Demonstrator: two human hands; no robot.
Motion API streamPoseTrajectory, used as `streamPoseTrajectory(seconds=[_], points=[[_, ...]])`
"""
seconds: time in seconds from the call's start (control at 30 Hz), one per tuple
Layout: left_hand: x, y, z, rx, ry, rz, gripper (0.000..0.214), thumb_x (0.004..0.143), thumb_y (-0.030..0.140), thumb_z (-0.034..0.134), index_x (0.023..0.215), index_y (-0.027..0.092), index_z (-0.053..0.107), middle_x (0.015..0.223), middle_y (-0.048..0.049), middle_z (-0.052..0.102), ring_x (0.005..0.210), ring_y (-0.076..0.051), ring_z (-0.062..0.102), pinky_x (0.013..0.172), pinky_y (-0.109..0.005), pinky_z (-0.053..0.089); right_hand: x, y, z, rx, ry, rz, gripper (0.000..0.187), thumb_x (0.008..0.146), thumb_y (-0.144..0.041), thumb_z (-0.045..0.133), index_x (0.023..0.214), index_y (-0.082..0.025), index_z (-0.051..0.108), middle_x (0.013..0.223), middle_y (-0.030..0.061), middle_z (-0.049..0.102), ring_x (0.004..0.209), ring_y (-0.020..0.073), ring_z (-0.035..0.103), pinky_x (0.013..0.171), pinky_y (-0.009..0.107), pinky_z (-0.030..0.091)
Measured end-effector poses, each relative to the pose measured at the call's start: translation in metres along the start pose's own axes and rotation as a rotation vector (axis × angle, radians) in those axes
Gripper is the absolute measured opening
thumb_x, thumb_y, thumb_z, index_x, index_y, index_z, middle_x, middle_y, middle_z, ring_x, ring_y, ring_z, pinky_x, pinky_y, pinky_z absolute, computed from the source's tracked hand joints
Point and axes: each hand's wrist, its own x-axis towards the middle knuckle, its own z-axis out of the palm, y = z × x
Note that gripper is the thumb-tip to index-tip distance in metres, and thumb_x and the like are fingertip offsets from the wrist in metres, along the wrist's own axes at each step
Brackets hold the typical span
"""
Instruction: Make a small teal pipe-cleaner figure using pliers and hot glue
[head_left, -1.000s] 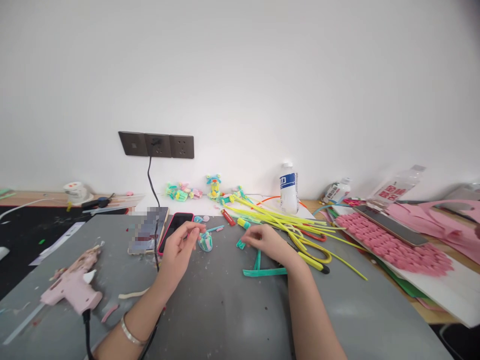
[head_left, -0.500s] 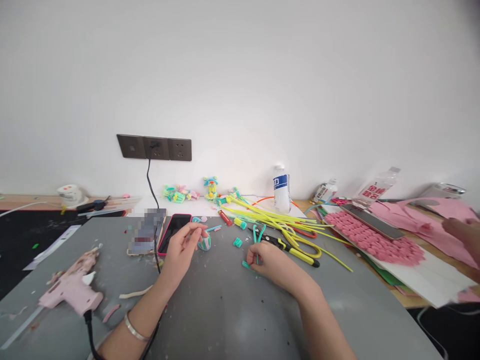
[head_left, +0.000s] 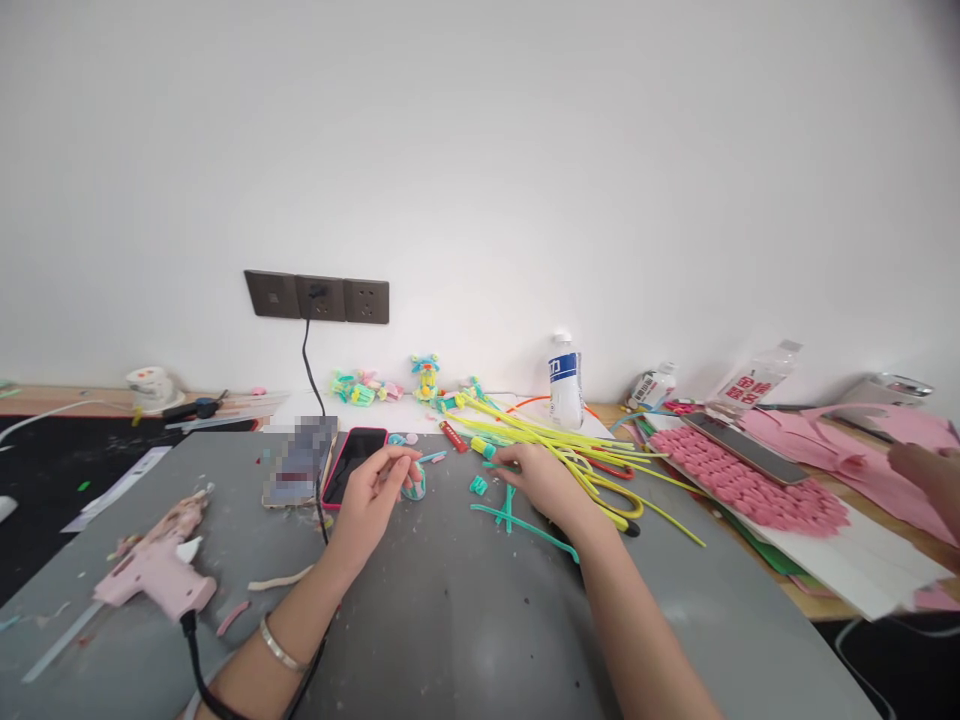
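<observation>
My left hand [head_left: 379, 490] is closed in a pinch above the grey table, a striped pastel piece [head_left: 414, 484] right by its fingertips. Whatever is pinched there is mostly hidden. To the right, my right hand [head_left: 540, 480] reaches over the table with its fingers partly apart, close beside a small yellow-and-teal roll [head_left: 483, 448]. Below its wrist lie crossed teal pipe cleaners [head_left: 509, 512], and a short coiled teal piece [head_left: 478, 485] rests to their left. Pliers behind this hand are largely covered.
Yellow pipe cleaners [head_left: 577, 450] spread behind my right hand. A pink glue gun [head_left: 161, 580] lies at left, two phones [head_left: 352, 465] beyond my left hand. A bottle [head_left: 565, 385] and small figures [head_left: 425, 378] stand by the wall. Another person's hand [head_left: 926, 475] is at far right, near pink sheets.
My right hand has let go of the teal pipe cleaners, which now lie crossed on the table, and has moved up and away toward the yellow-and-teal roll. My left hand stays pinched.
</observation>
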Motion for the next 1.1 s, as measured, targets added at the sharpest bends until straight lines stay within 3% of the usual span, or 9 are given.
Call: streamPoseTrajectory(seconds=[0.1,0.23,0.4,0.5,0.67,0.9,1.0,1.1], points=[[0.000,-0.002,0.000,-0.009,-0.017,-0.015,0.030,0.091,0.044,0.057,0.093,0.016,0.068,0.071,-0.0030,0.064,0.062,-0.014,0.057,0.052,-0.022,0.044,0.006,-0.007,-0.004,0.074,0.045,-0.031,0.029,0.096,-0.034,0.050,0.080,-0.019,0.069,0.080,0.0060,0.071,0.075,0.0232,0.061,0.068,0.030,0.039],[-0.002,-0.006,0.000,0.002,-0.072,-0.040,0.026,0.086,0.041,0.064,0.095,0.016,0.067,0.074,-0.0030,0.065,0.060,-0.013,0.057,0.050,-0.022,0.045,0.007,-0.020,0.002,0.215,-0.029,-0.127,0.042,0.101,-0.040,0.035,0.089,-0.021,0.070,0.088,0.0062,0.072,0.083,0.0241,0.063,0.072,0.030,0.043],[-0.004,-0.004,0.000,0.024,-0.113,-0.013,0.025,0.090,0.039,0.058,0.097,0.016,0.067,0.076,-0.0040,0.065,0.063,-0.013,0.056,0.055,-0.023,0.046,0.011,-0.007,0.018,0.102,-0.114,-0.010,0.015,0.089,-0.018,0.055,0.094,-0.019,0.070,0.085,0.0077,0.070,0.078,0.0228,0.063,0.068,0.029,0.041],[-0.004,-0.001,0.001,0.033,-0.111,0.012,0.027,0.093,0.040,0.055,0.096,0.016,0.068,0.075,-0.0048,0.065,0.064,-0.014,0.056,0.056,-0.024,0.046,0.015,0.008,0.023,0.125,-0.144,0.020,0.010,0.082,-0.017,0.064,0.090,-0.017,0.069,0.076,0.0046,0.067,0.069,0.0209,0.062,0.064,0.028,0.041],[-0.005,0.000,0.002,0.047,-0.124,0.031,0.029,0.094,0.041,0.053,0.096,0.016,0.068,0.075,-0.0047,0.065,0.064,-0.014,0.056,0.057,-0.025,0.046,0.019,0.013,0.028,0.184,-0.179,0.001,0.008,0.079,-0.018,0.068,0.086,-0.020,0.069,0.073,0.0003,0.065,0.067,0.0184,0.061,0.064,0.027,0.043],[-0.005,0.000,0.000,0.071,-0.135,0.039,0.029,0.095,0.040,0.052,0.094,0.016,0.069,0.075,-0.0046,0.065,0.064,-0.014,0.057,0.058,-0.025,0.048,0.021,0.006,0.032,0.190,-0.179,0.061,0.008,0.072,-0.011,0.070,0.075,-0.018,0.068,0.072,0.0015,0.067,0.064,0.0179,0.061,0.061,0.026,0.041],[-0.005,-0.001,0.000,0.073,-0.137,0.032,0.027,0.094,0.039,0.053,0.092,0.017,0.069,0.074,-0.0041,0.065,0.063,-0.014,0.057,0.058,-0.025,0.048,0.021,0.007,0.026,0.185,-0.153,0.096,0.012,0.072,-0.014,0.070,0.064,-0.019,0.063,0.066,0.0018,0.065,0.063,0.0186,0.059,0.059,0.027,0.039],[-0.005,-0.003,0.001,0.067,-0.140,0.012,0.020,0.090,0.035,0.059,0.092,0.018,0.068,0.077,-0.0043,0.066,0.066,-0.015,0.060,0.056,-0.024,0.049,0.017,0.001,0.012,0.189,-0.093,0.113,0.014,0.078,-0.022,0.068,0.066,-0.019,0.061,0.069,0.0023,0.065,0.067,0.0193,0.060,0.063,0.028,0.041]])
